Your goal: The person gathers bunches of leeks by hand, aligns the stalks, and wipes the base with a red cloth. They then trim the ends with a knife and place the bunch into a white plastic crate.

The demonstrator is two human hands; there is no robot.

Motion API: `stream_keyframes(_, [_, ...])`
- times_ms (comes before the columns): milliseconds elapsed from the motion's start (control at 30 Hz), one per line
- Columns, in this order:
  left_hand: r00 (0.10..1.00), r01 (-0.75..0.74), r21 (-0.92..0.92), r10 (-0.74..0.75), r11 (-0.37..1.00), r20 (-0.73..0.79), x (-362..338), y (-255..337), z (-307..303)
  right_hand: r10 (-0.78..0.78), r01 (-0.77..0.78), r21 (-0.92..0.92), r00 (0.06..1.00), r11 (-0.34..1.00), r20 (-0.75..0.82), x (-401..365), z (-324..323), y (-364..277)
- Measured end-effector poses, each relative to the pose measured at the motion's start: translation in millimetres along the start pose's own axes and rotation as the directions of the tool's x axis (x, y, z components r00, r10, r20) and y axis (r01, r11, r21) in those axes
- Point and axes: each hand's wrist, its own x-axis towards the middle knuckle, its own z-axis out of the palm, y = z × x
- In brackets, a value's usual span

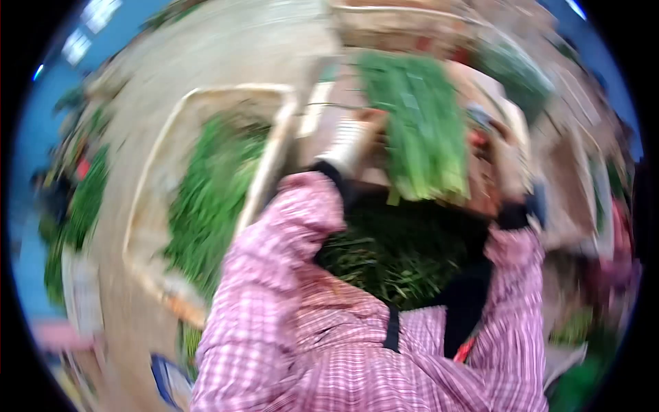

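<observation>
A flat bundle of long green leafy stalks [419, 123] lies on a board-like surface in front of me, its pale cut ends toward my body. My left hand [368, 130], with a white covering around the wrist, is at the bundle's left edge. Motion blur smears its fingers. To the right of the bundle, my right hand [504, 154] has bent fingers around a small grey-blue thing [480, 115], too blurred to name. A small red spot shows by those fingers.
On my left stands a pale tub [147, 185] holding loose greens [216, 192]. Cut leaves and scraps [384, 257] lie below the work surface. A crate [405, 27] stands at the back, near a greenish plastic bag [511, 72]. More greens [89, 199] lie far left.
</observation>
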Motion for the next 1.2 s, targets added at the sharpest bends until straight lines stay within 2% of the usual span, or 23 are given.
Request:
stream_keyframes(67, [0.999, -0.004, -0.029, 0.005, 1.000, 0.045, 13.7, -15.3, -16.3, -0.009, 0.026, -0.111, 0.988, 0.993, 0.151, 14.5, -16.5, 6.0])
stream_keyframes(100, [1.000, 0.028, 0.043, -0.028, 0.999, 0.000, 6.3, -3.1, -27.4, -0.303, 0.364, -0.357, 0.928, 0.860, 0.218, 31.6, -31.3, 13.6])
stream_keyframes(167, [0.999, 0.025, 0.232, -0.019, 0.972, -0.026, -26.7, 27.3, -41.3, -0.293, 0.350, -0.619, 0.936, 0.703, 0.196, 2.7, -35.0, -26.1])
stream_keyframes(200, [0.996, 0.086, 0.269, -0.078, 0.959, -0.040, -35.2, 36.0, -69.4, -0.225, 0.247, -0.622, 0.967, 0.743, 0.116, -16.4, -35.6, -41.3])
stream_keyframes(233, [0.995, -0.026, 0.420, 0.066, 0.907, -0.081, -48.9, 53.7, -99.2, -0.154, 0.143, -0.615, 0.987, 0.776, 0.035, -35.4, -36.3, -56.5])
stream_keyframes(267, [0.979, -0.059, 0.408, 0.134, 0.911, -0.156, -47.2, 59.4, -142.0, -0.226, 0.202, -0.553, 0.974, 0.808, 0.026, -41.7, -43.7, -48.7])
stream_keyframes(333, [0.904, -0.094, 0.738, 0.368, 0.668, -0.217, -48.8, 74.5, -241.5, -0.317, 0.298, -0.397, 0.948, 0.868, 0.018, -57.9, -54.7, -32.5])
stream_keyframes(367, [0.913, 0.022, 0.853, 0.336, 0.522, -0.230, -51.4, 76.7, -276.7, -0.207, 0.204, -0.339, 0.978, 0.918, 0.029, -59.9, -68.1, -10.7])
stream_keyframes(400, [0.924, 0.270, 0.839, 0.117, 0.473, -0.364, -54.0, 75.5, -287.8, -0.123, 0.156, -0.352, 0.986, 0.923, 0.113, -84.8, -41.0, -27.3])
stream_keyframes(433, [0.931, 0.345, 0.874, -0.006, 0.342, -0.365, -43.8, 48.1, -320.8, -0.045, 0.080, -0.330, 0.993, 0.941, 0.112, -102.9, -14.2, -36.3])
stream_keyframes(533, [0.909, 0.415, 0.910, 0.065, -0.020, -0.413, -60.6, 13.1, -294.0, -0.377, 0.471, -0.450, 0.881, 0.759, 0.286, -113.8, 31.1, -6.4])
stream_keyframes(600, [0.907, 0.413, 0.898, 0.027, 0.151, -0.421, -67.4, 13.5, -282.3, -0.315, 0.417, -0.246, 0.876, 0.875, 0.365, -120.0, 51.2, 19.4])
stream_keyframes(633, [0.893, 0.450, 0.876, -0.064, 0.172, -0.446, -62.4, 16.3, -282.5, -0.340, 0.530, -0.349, 0.810, 0.773, 0.477, -143.7, 78.6, -39.5])
stream_keyframes(667, [0.877, 0.479, 0.856, -0.160, 0.193, -0.454, -56.6, 18.3, -281.8, -0.277, 0.464, -0.311, 0.826, 0.830, 0.492, -147.5, 88.4, -36.9])
stream_keyframes(800, [0.959, 0.273, 0.892, -0.035, 0.359, -0.280, -52.7, -15.4, -321.8, -0.312, 0.518, -0.189, 0.727, 0.834, 0.612, -165.9, 122.3, -58.9])
stream_keyframes(867, [0.977, 0.159, 0.853, 0.045, 0.497, -0.208, -72.2, -13.4, -331.1, -0.257, 0.404, -0.143, 0.778, 0.904, 0.573, -171.0, 127.1, -18.8])
stream_keyframes(900, [0.998, 0.027, 0.829, 0.032, 0.559, -0.055, -94.8, 26.2, -311.2, -0.365, 0.557, -0.150, 0.701, 0.817, 0.613, -168.8, 135.5, -27.1])
stream_keyframes(967, [0.975, -0.195, 0.918, 0.167, 0.346, 0.144, -112.7, 49.6, -312.2, -0.299, 0.534, -0.195, 0.698, 0.822, 0.650, -178.4, 148.0, -47.0])
stream_keyframes(1000, [0.995, 0.080, 0.617, -0.022, 0.783, -0.101, -116.7, 50.5, -317.9, -0.273, 0.528, -0.200, 0.683, 0.825, 0.677, -180.2, 154.5, -54.7])
stream_keyframes(1033, [0.947, 0.219, 0.267, -0.138, 0.938, -0.290, -138.7, 73.0, -287.6, -0.231, 0.476, -0.175, 0.675, 0.862, 0.701, -180.9, 157.3, -48.2])
stream_keyframes(1067, [0.952, 0.121, 0.458, 0.027, 0.881, -0.304, -120.2, 43.5, -339.4, -0.131, 0.387, -0.202, 0.681, 0.900, 0.720, -180.8, 165.4, -52.7])
stream_keyframes(1133, [0.952, 0.073, 0.518, 0.095, 0.852, -0.291, -135.8, 66.6, -317.5, -0.194, 0.397, -0.126, 0.671, 0.909, 0.715, -182.3, 187.9, -50.3])
stream_keyframes(1200, [0.931, 0.077, 0.555, 0.140, 0.828, -0.338, -144.8, 68.7, -310.9, -0.299, 0.564, -0.109, 0.580, 0.818, 0.757, -172.7, 217.3, -46.4])
